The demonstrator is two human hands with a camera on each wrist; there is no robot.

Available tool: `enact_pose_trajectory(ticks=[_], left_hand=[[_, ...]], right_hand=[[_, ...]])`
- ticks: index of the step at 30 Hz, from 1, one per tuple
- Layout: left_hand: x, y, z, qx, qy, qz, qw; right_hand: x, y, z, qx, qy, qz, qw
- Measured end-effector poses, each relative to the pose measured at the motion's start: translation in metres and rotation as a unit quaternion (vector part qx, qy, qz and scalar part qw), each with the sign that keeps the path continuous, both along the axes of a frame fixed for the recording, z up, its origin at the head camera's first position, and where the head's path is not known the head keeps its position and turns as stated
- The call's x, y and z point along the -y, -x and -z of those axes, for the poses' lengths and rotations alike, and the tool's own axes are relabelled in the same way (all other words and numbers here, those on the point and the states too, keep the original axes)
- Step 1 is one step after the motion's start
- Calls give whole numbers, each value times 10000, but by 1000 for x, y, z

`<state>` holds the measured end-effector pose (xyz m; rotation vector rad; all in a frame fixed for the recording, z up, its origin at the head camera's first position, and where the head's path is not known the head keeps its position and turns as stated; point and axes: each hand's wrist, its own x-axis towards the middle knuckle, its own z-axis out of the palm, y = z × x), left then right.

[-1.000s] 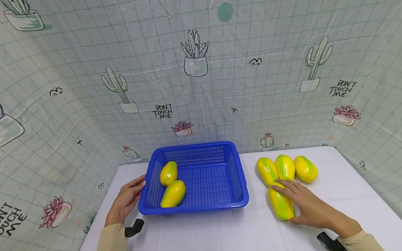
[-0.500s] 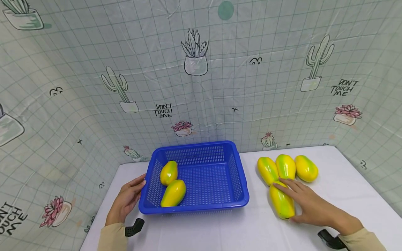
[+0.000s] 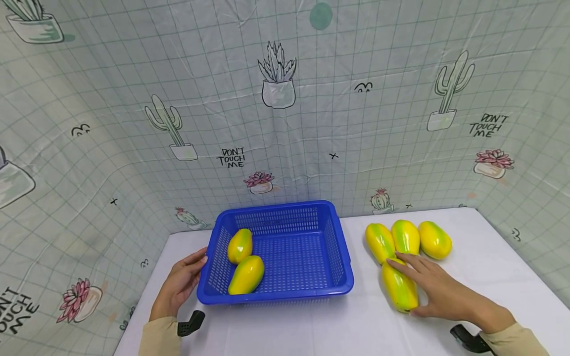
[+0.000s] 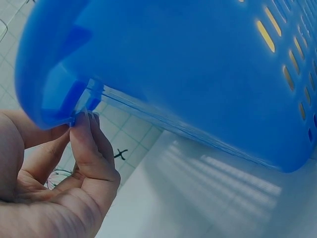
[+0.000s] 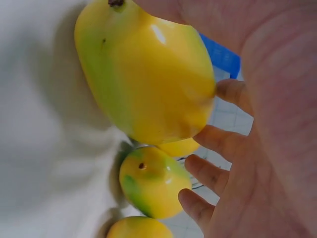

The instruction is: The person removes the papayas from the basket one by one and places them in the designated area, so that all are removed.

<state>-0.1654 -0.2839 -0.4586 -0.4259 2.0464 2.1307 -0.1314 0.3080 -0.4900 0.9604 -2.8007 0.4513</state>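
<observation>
A blue plastic basket (image 3: 285, 296) stands on the table with two yellow-green mangoes (image 3: 246, 275) in its left part. At its left side is my left hand (image 3: 177, 284); in the left wrist view, the thumb and fingers (image 4: 94, 153) pinch the basket's rim. My right hand (image 3: 438, 289) spans the nearest mango (image 3: 398, 287) of a group on the right, thumb at its near end. Two fingertips (image 5: 202, 135) meet its side in the right wrist view, while the other two fingers stand off it. This mango lies on the table.
Behind the held mango lie three more, a left one (image 3: 378, 240), a middle one (image 3: 405, 236) and a right one (image 3: 434, 241). A patterned cloth (image 3: 311, 123) hangs behind the white table (image 3: 276, 331) and along both sides.
My right hand shifts very slightly right along with the near mango early on, then stays still. The left hand and the basket keep their places.
</observation>
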Motion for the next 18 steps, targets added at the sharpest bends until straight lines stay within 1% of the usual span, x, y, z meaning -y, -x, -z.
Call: enact_pose_trajectory(ticks=[3,5,8,12,16,18], left_hand=[[0,0,0,-8,-35,7,10000],[0,0,0,-12,-51,17,10000],[0,1,0,-7,-57,10,10000],[0,0,0,0,-43,16,10000],[0,0,0,-3,-27,-1,10000],[0,0,0,0,-24,-11,10000]], right_hand=[[1,1,-1,-216,14,-130,9997],[2,2,-5,-322,58,-232,9992],[8,3,-19,-353,12,-224,9991],[22,7,-44,-243,-45,-150,9996],[40,13,-63,-341,60,-309,9989],[50,15,-70,-463,83,-450,9979]])
